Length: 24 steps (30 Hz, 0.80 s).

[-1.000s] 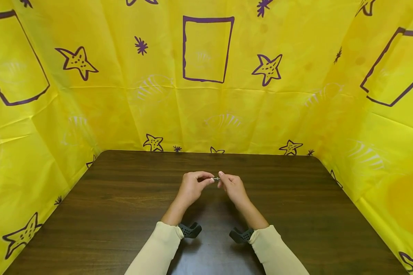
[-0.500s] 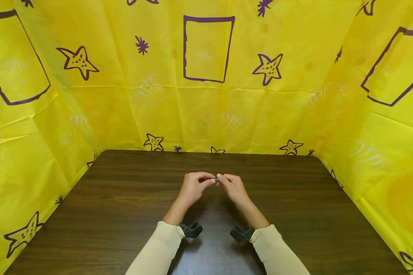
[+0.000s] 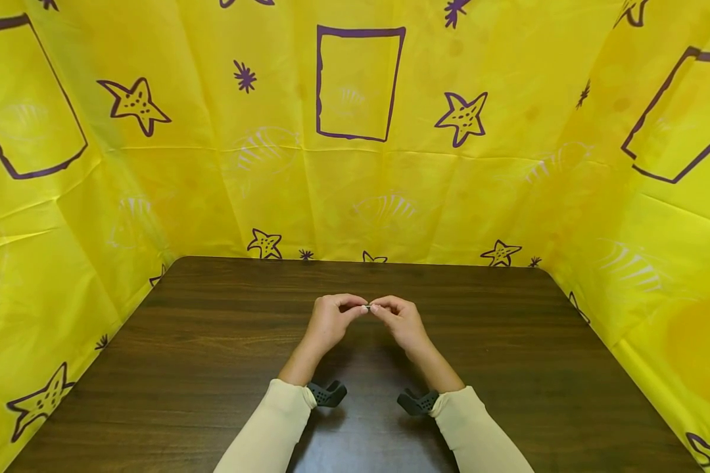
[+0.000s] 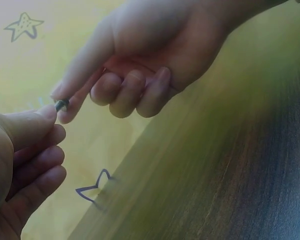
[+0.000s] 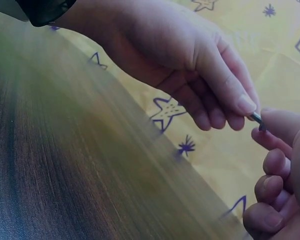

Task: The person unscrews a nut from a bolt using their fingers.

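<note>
A small metal bolt (image 3: 368, 307) is held level between both hands over the back half of the table. My left hand (image 3: 330, 322) pinches one end of its thin shaft between thumb and index finger. From the other side, the thumb and index finger of my right hand (image 3: 403, 323) pinch a wider, nut-like part of the bolt (image 4: 61, 105). Seen from the right wrist, the bolt (image 5: 257, 119) shows as a short bare shaft with a darker end by the right fingertips. The other fingers of both hands are curled in. Most of the bolt is hidden by the fingertips.
A dark wood-grain table (image 3: 213, 368) lies under the hands. Yellow cloth (image 3: 355, 171) with purple starfish drawings hangs on three sides of it. Each wrist carries a black strap, the left strap (image 3: 329, 395) and the right strap (image 3: 417, 401) facing each other.
My right thumb and index finger have shifted left along the bolt, closer to the left fingertips, so less of the shaft shows. The left hand stays nearly still.
</note>
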{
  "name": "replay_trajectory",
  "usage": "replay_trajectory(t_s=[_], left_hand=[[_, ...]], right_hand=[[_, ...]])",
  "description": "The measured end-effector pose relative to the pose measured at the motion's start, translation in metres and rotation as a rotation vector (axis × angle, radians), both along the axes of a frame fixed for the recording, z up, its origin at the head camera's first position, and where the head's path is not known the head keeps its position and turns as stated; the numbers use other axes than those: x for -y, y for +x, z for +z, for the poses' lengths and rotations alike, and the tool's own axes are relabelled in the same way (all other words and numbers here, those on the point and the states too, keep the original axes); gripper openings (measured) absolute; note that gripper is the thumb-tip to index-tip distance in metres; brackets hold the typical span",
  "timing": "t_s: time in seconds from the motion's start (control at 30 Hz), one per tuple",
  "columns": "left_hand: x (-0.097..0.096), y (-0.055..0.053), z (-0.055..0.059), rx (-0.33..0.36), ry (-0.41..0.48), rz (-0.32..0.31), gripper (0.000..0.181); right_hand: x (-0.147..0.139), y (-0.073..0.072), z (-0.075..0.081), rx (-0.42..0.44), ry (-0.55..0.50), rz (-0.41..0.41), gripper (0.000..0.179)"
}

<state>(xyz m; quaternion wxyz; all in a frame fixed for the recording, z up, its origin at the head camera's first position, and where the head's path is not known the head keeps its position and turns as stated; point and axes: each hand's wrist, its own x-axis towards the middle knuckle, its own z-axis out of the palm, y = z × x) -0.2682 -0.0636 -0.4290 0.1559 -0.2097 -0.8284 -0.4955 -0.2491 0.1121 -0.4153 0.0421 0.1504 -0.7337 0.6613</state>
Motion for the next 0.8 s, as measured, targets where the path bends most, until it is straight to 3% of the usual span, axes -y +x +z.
replay_trajectory(t_s=[0.57,0.8], left_hand=[[-0.0012,0.0010,0.0004,0.010,0.038,0.001,0.006],[-0.0016,0.0016,0.0012,0.039,0.038,0.002,0.006]], right_hand=[[-0.0025,-0.0012,-0.0012,-0.042,-0.050,0.042,0.018],[-0.0035,-0.0006,0.0000,-0.049,-0.029,0.060,0.029]])
